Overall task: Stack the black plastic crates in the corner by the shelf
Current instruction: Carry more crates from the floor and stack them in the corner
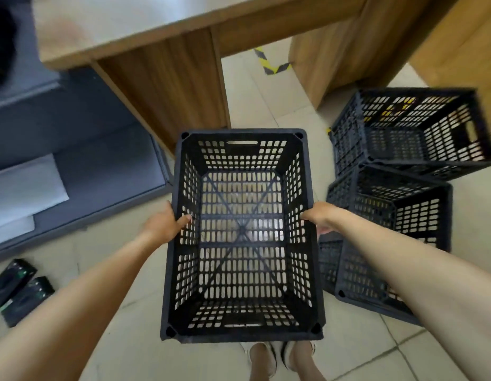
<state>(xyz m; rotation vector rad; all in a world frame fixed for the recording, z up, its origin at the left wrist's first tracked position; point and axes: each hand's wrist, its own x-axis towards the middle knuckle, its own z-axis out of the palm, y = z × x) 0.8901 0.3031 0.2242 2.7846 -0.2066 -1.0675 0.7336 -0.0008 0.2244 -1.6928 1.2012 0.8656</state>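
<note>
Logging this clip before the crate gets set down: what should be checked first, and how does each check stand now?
1. Left hand grips the held crate rim: ok.
2. Right hand grips the opposite rim: ok.
3. Held crate empty: ok.
4. Held crate level: ok, roughly.
5. Other crates on the right, far one and near one, sit square for stacking: not ok, both lie tilted.
6. Held crate clear of the wooden desk: cannot tell.

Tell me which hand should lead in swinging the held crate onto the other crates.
Right, probably: the right hand grips the held crate on the side facing the two crates; the left hand is on the far side.
</note>
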